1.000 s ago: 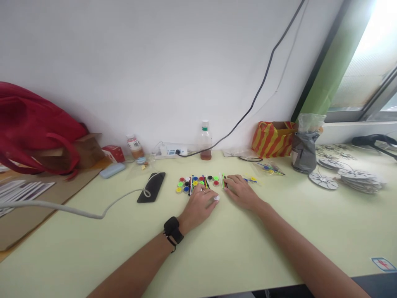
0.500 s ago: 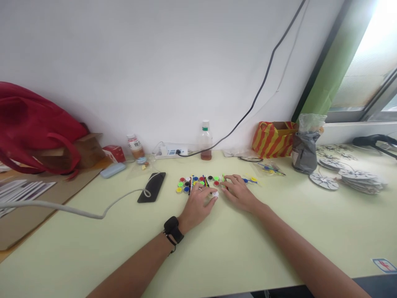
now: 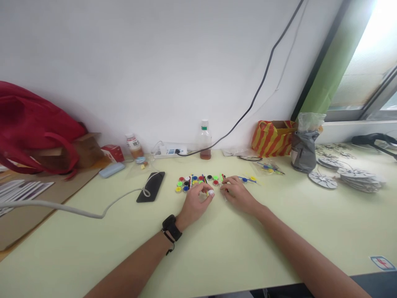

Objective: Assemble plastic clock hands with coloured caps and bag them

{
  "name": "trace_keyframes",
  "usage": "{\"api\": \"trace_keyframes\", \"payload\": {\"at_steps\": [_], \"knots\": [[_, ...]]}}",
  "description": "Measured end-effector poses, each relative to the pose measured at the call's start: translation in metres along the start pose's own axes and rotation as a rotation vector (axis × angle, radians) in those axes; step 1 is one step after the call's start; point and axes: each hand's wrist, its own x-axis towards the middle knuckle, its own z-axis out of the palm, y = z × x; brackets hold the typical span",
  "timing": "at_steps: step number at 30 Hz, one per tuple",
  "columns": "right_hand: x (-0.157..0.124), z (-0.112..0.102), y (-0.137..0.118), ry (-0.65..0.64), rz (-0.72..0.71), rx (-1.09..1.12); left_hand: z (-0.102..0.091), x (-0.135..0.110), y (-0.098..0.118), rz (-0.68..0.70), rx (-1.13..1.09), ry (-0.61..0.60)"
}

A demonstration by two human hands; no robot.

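Several small round paint pots (image 3: 186,183) in red, green, blue, yellow, black and white lie in rows on the pale yellow table (image 3: 217,248), with thin coloured brushes (image 3: 203,179) across them. My left hand (image 3: 194,203), with a black watch on its wrist, pinches a small white pot (image 3: 211,192) between thumb and fingers. My right hand (image 3: 237,194) is curled just right of it, its fingertips closed on a thin stick-like thing that I cannot name. Both hands sit at the near edge of the pots.
A black phone (image 3: 151,186) with a white cable (image 3: 71,209) lies left of the pots. Along the wall stand a bottle (image 3: 205,140), a power strip (image 3: 169,150), a striped bag (image 3: 273,138) and a grey bag (image 3: 302,151). A red bag (image 3: 34,128) is far left, paper discs (image 3: 359,178) far right.
My left hand has lifted and turned the white pot up into a pinch. My right hand drew back from the brushes and curled its fingers shut.
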Motion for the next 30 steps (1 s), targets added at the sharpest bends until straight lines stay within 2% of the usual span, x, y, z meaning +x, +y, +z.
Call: {"api": "trace_keyframes", "payload": {"at_steps": [10, 18, 24, 27, 30], "knots": [[0.0, -0.005, -0.008, -0.033, 0.033, 0.023, -0.001, 0.003, 0.001, -0.052, -0.073, 0.037], [-0.001, -0.007, -0.011, -0.046, 0.062, 0.035, 0.003, 0.0, -0.008, -0.102, -0.238, 0.031], [-0.002, -0.011, -0.016, -0.058, 0.075, 0.013, 0.003, 0.0, -0.006, -0.133, -0.325, 0.031], [0.0, -0.016, -0.02, -0.024, 0.135, 0.093, 0.003, 0.001, -0.005, -0.155, -0.362, 0.048], [0.002, -0.02, -0.024, 0.012, 0.265, 0.381, 0.003, 0.002, -0.007, -0.161, -0.394, 0.057]]}}
